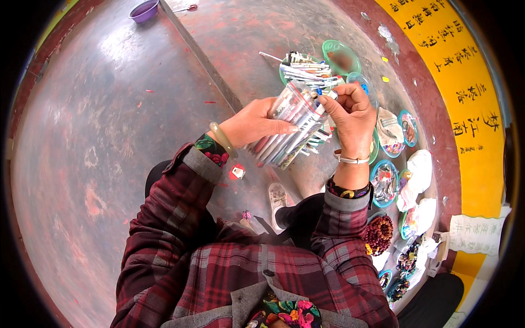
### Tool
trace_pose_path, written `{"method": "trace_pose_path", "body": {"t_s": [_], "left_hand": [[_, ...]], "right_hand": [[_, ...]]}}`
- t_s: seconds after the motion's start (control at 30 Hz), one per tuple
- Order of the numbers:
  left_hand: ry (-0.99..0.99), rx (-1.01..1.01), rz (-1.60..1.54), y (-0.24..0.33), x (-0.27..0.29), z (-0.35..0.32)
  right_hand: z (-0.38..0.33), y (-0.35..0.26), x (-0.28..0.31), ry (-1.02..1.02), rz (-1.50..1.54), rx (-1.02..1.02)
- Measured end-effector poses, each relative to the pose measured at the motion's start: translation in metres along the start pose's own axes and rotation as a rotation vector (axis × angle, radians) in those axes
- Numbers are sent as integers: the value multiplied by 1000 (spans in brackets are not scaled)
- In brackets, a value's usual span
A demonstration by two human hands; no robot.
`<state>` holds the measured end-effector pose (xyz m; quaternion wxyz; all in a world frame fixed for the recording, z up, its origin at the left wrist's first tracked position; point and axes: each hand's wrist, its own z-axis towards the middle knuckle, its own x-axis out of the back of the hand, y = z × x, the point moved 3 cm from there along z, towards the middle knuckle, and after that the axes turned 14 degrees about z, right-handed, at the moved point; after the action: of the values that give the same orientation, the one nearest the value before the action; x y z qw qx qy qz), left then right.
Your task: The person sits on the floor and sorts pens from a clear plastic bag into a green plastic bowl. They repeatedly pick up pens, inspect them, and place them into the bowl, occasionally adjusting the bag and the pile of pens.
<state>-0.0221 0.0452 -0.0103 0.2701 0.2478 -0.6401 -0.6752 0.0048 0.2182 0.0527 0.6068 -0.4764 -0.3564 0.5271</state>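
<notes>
My left hand (252,124) is wrapped round a clear zip bag (284,112) packed with slim white and coloured pens (279,143), which lie lengthwise and tilt in the grip. At the bag's upper mouth my right hand (355,117) is closed in a pinch, thumb against fingers, on what looks like a pen's end. A small blue tip (320,92) shows beside that thumb. Just beyond the bag, a heap of loose pens (309,72) fills a green basket on the floor. More pens (314,145) show below and behind the bag, partly hidden by it.
Several dishes line the right side, including a green basin (342,57), a blue dish of small packets (384,183) and dark red beads (379,234). White bags (420,170) lie beside them. A purple basin (144,11) and scissors (186,8) are far off. A groove (205,71) crosses the floor.
</notes>
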Motion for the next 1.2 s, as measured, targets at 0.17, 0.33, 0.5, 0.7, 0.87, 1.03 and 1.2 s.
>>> {"method": "trace_pose_path", "body": {"t_s": [0.17,0.33,0.5,0.7,0.87,1.03,1.2], "left_hand": [[30,2,-3,-3,1,1],[50,10,4,-2,1,0],[46,25,3,-5,0,0],[83,4,-99,-8,1,1],[110,7,-186,-9,1,1],[120,14,-279,-7,4,0],[255,-79,-449,2,16,0]], "right_hand": [[-1,3,-2,-10,-59,58],[-2,-4,-7,-12,-75,36],[-1,-9,-3,-77,-388,349],[-4,-16,-13,-173,-650,594],[-6,-22,-21,-213,-761,751],[-6,-14,-18,-244,-784,744],[6,18,1,-148,28,79]]}}
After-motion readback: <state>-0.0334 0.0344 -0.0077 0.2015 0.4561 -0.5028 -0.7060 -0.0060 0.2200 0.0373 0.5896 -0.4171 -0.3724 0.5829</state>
